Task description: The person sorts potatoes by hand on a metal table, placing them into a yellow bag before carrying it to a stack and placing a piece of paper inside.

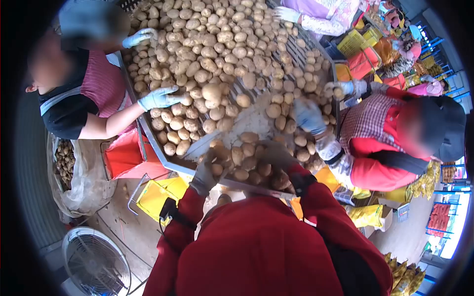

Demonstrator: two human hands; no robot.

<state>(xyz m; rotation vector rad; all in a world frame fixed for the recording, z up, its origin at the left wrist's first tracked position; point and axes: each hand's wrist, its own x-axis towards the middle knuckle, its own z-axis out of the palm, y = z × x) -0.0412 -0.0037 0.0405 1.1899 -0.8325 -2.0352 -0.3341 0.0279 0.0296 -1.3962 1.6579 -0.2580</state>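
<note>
"As the entry opens at the lower middle of the frame, what is listed first?"

"Potatoes (242,160): one loose cluster, at the near edge of a slatted metal table (254,119); a broader heap of the same spreads to the top of the frame."

"And the hands upon them?"

"Left hand (202,177), grey glove, red sleeve, set against the cluster's left side. Right hand (280,155), dark glove, red sleeve, at its right side. The two are apart, potatoes between them. With the blur and the crowding, I cannot tell whether either is closed on a potato."

"Other hands on the lot?"

"Upper left, one pale blue glove (160,97), fingers extended over the heap; a second blue glove (139,38) above it. Right of centre, a co-worker's blurred blue glove (309,116), among potatoes. Top of the frame, one white glove (287,15), at the heap's edge."

"Sundries?"

"Lower left: one round fan (96,261), wire guard; one yellow container (160,196); above that, one red container (123,154). Left: one translucent sack (86,185), more potatoes inside."
</note>
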